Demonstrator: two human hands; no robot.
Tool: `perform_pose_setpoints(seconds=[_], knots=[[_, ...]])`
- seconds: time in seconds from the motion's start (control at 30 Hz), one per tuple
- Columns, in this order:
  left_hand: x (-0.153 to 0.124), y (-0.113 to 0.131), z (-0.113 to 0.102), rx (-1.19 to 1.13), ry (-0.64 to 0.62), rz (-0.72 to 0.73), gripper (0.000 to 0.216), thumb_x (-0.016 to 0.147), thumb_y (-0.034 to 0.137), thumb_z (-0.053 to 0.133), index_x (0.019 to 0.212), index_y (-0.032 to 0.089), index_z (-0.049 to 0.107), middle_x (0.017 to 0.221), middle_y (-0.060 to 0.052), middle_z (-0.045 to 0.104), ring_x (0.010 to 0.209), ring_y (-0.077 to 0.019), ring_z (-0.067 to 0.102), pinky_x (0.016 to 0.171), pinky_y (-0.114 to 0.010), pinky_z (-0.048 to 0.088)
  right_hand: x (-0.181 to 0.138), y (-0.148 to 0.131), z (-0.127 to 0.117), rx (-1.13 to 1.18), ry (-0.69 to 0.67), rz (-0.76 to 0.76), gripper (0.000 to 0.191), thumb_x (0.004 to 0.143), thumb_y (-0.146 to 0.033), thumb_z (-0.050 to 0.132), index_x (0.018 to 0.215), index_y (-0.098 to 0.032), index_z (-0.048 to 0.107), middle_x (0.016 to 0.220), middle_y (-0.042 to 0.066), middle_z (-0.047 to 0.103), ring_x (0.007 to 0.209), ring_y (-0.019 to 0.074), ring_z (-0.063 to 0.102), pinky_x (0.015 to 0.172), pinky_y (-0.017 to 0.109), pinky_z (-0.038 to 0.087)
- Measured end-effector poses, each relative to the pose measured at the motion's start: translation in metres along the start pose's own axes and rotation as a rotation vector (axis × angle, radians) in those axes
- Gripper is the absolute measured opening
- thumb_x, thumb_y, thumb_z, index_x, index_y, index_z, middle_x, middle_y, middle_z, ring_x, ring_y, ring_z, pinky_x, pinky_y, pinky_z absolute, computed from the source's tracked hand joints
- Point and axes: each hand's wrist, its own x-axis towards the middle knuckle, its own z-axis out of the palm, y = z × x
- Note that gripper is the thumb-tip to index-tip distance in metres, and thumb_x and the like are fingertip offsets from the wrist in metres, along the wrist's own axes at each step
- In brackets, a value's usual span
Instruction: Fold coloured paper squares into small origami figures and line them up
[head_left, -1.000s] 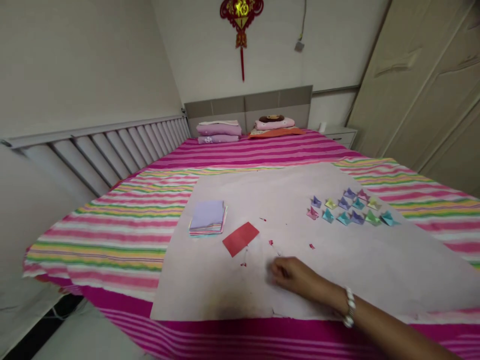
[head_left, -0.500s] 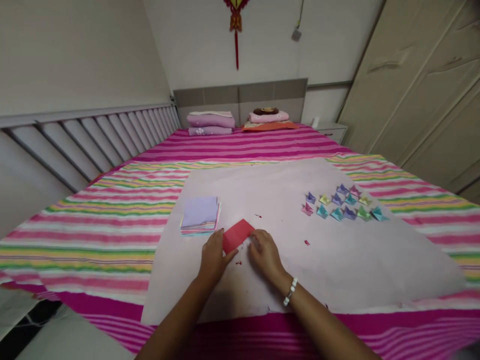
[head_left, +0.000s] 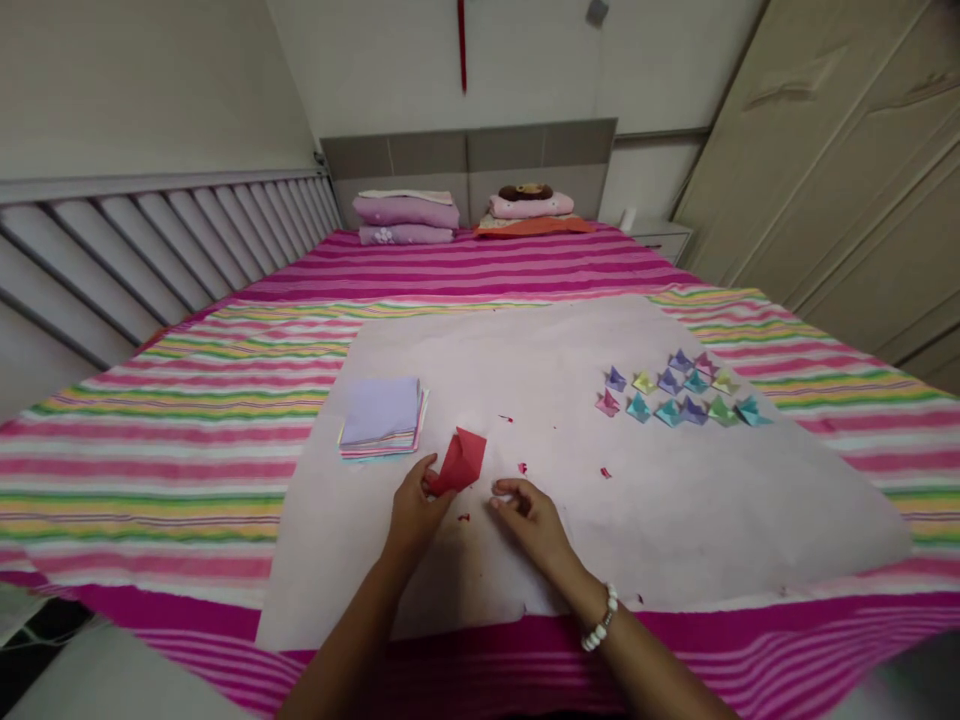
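A folded piece of red origami paper [head_left: 465,455] is pinched between the thumb and fingers of my left hand [head_left: 415,508], with one flap standing up from it. My right hand [head_left: 534,522] is a short way to the right of the paper, touching none of it. Its thumb and forefinger are bent and apart, and nothing shows between them. Small red scraps lie around, one [head_left: 523,468] just above my right hand and another [head_left: 464,517] between the hands. Left of the red paper sits a stack of coloured square paper [head_left: 382,410], lilac on top.
A large pale sheet [head_left: 480,370] covers part of the striped bedspread [head_left: 187,450]. Several small folded paper pieces [head_left: 669,380] in pastel colours stand in rows at the right. Folded bedding [head_left: 405,212] rests by the headboard, and a bed rail [head_left: 172,240] runs along the left.
My right hand has let go of the red paper and moved slightly away. The paper, flat before, is now tilted in my left hand with a flap raised. The view has tipped downward.
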Motion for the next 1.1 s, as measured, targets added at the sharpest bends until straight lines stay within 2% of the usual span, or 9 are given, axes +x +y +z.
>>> perform_pose_setpoints(seconds=[0.1, 0.2, 0.43, 0.6, 0.73, 0.83, 0.97, 1.03, 1.1], knots=[[-0.009, 0.009, 0.003, -0.006, -0.005, 0.130, 0.037, 0.074, 0.021, 0.064, 0.111, 0.017, 0.062, 0.086, -0.004, 0.066, 0.074, -0.0181, 0.062, 0.074, -0.032, 0.052, -0.006, -0.005, 0.002, 0.330, -0.079, 0.213, 0.042, 0.068, -0.048, 0.076, 0.095, -0.018, 0.064, 0.084, 0.005, 0.068, 0.074, 0.0196, 0.064, 0.067, 0.032, 0.048], [-0.020, 0.023, 0.004, 0.154, -0.066, 0.426, 0.029, 0.082, 0.013, 0.054, 0.110, 0.018, 0.062, 0.088, -0.006, 0.067, 0.078, -0.0188, 0.063, 0.076, -0.032, 0.051, -0.011, -0.015, 0.002, 0.672, -0.167, 0.367, 0.048, 0.068, -0.053, 0.076, 0.097, -0.019, 0.062, 0.098, 0.008, 0.070, 0.085, 0.0221, 0.069, 0.077, 0.035, 0.050], [-0.051, 0.045, 0.002, 0.370, -0.207, 0.904, 0.033, 0.088, 0.005, 0.043, 0.109, 0.020, 0.063, 0.100, -0.008, 0.070, 0.087, -0.0199, 0.064, 0.079, -0.032, 0.048, -0.020, -0.026, -0.007, 0.882, -0.280, 0.379, 0.041, 0.074, -0.047, 0.075, 0.098, -0.016, 0.067, 0.096, 0.009, 0.074, 0.087, 0.0221, 0.069, 0.080, 0.036, 0.053], [-0.064, 0.061, -0.003, 0.421, -0.365, 0.959, 0.035, 0.091, 0.007, 0.042, 0.115, 0.025, 0.061, 0.106, -0.006, 0.069, 0.085, -0.0190, 0.063, 0.080, -0.033, 0.046, -0.030, -0.028, -0.008, 0.889, -0.342, 0.364, 0.041, 0.075, -0.043, 0.074, 0.102, -0.012, 0.069, 0.101, 0.013, 0.074, 0.101, 0.0264, 0.067, 0.086, 0.038, 0.052], [-0.072, 0.074, -0.010, 0.286, -0.377, 0.964, 0.034, 0.089, 0.005, 0.048, 0.114, 0.023, 0.060, 0.109, -0.006, 0.069, 0.094, -0.0195, 0.063, 0.086, -0.034, 0.046, -0.034, -0.040, -0.009, 0.815, -0.386, 0.358, 0.038, 0.074, -0.034, 0.075, 0.103, -0.011, 0.069, 0.102, 0.014, 0.074, 0.101, 0.0259, 0.068, 0.091, 0.036, 0.051], [-0.075, 0.080, -0.020, 0.035, -0.291, 0.762, 0.022, 0.084, 0.016, 0.063, 0.105, 0.024, 0.064, 0.103, -0.004, 0.071, 0.094, -0.0195, 0.064, 0.089, -0.034, 0.047, -0.034, -0.049, -0.013, 0.806, -0.346, 0.352, 0.028, 0.073, -0.028, 0.074, 0.097, -0.013, 0.072, 0.095, 0.011, 0.075, 0.093, 0.0241, 0.070, 0.089, 0.035, 0.052], [-0.063, 0.080, -0.030, -0.352, -0.083, 0.078, 0.018, 0.083, 0.031, 0.064, 0.099, 0.022, 0.067, 0.095, -0.005, 0.070, 0.089, -0.0199, 0.063, 0.081, -0.032, 0.049, -0.036, -0.057, -0.017, 0.763, -0.339, 0.341, 0.023, 0.074, -0.028, 0.075, 0.090, -0.013, 0.072, 0.088, 0.010, 0.076, 0.083, 0.0236, 0.071, 0.082, 0.038, 0.054], [-0.054, 0.080, -0.029, -0.590, -0.155, -0.263, 0.031, 0.082, 0.042, 0.063, 0.104, 0.020, 0.067, 0.095, -0.007, 0.069, 0.089, -0.0208, 0.063, 0.077, -0.032, 0.049, -0.037, -0.060, -0.016, 0.739, -0.372, 0.333, 0.027, 0.074, -0.032, 0.075, 0.094, -0.013, 0.072, 0.089, 0.011, 0.076, 0.082, 0.0249, 0.071, 0.080, 0.040, 0.055], [-0.048, 0.080, -0.026, -0.755, -0.370, -0.440, 0.039, 0.082, 0.050, 0.061, 0.102, 0.017, 0.068, 0.086, -0.006, 0.068, 0.079, -0.0191, 0.063, 0.069, -0.030, 0.048, -0.039, -0.063, -0.015, 0.712, -0.392, 0.319, 0.030, 0.074, -0.033, 0.076, 0.094, -0.012, 0.072, 0.087, 0.011, 0.075, 0.081, 0.0251, 0.071, 0.079, 0.041, 0.055]])
